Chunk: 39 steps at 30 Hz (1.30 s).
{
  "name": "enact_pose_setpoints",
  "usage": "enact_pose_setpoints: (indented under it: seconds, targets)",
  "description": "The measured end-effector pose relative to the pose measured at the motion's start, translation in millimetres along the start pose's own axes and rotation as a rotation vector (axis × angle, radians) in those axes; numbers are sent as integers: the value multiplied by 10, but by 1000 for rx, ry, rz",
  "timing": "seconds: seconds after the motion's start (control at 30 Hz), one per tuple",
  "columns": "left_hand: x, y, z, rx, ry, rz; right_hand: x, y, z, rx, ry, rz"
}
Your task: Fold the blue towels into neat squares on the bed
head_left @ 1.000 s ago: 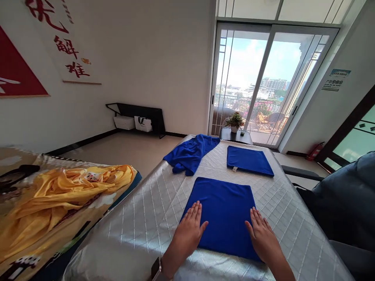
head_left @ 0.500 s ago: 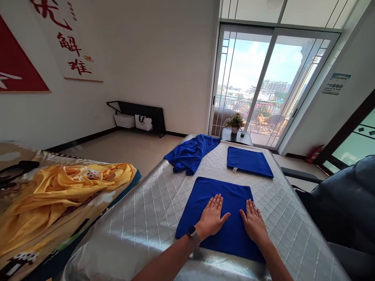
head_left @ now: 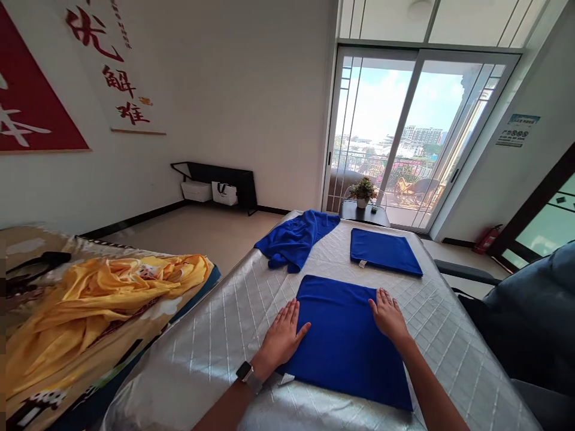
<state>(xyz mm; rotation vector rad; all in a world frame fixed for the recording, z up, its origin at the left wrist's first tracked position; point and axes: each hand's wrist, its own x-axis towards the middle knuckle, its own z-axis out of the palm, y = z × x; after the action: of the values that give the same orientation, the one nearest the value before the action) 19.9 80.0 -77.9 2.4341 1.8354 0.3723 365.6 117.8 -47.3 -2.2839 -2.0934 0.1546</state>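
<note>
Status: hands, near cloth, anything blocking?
Left hand at left edge of near cloth, right hand at its far right corner. Near cloth flat, slightly creased. Crumpled cloth beyond, not overlapping.

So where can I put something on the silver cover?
Two bare patches of silver cover: one between the left hand and the side toward the yellow cloth, another between the right hand and the side toward the black chair. It's crowded around the near blue square, far blue square and crumpled blue cloth.
</note>
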Motion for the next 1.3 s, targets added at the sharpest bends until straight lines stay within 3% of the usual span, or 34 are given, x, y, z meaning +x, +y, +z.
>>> enact_pose_setpoints:
  seconds: [0.1,0.2,0.3,0.43,0.5,0.57,0.63,0.7,0.9,1.0,1.1,1.3]
  targets:
    - [44,37,-107,13,-41,-49,151,23,49,24,7,26]
    - [176,243,-187,12,-14,-17,195,58,180,11,38,43]
    - [441,718,-157,-46,19,201,194,78,250,-2,71,36]
    - [878,1512,90,-142,21,483,175,105,225,-32,111,-36]
    - [1049,1785,253,-165,13,518,167,127,212,-47,115,-85]
    - [1160,1887,389,-170,-4,479,169,143,213,-39,94,-108]
    - [1214,1804,463,-165,-14,418,184,147,223,-8,68,-92]
    - [1231,1560,455,-150,-3,357,205,140,233,22,60,-63]
    - [1220,413,111,-31,3,55,216,105,222,45,51,-19]
    - [1199,27,11,1,-15,-8,205,99,210,47,48,-9]
    - [1182,-110,31,12,-7,2,207,97,212,43,50,0]
    - [1192,-151,111,-31,24,18,231,107,236,30,44,15]
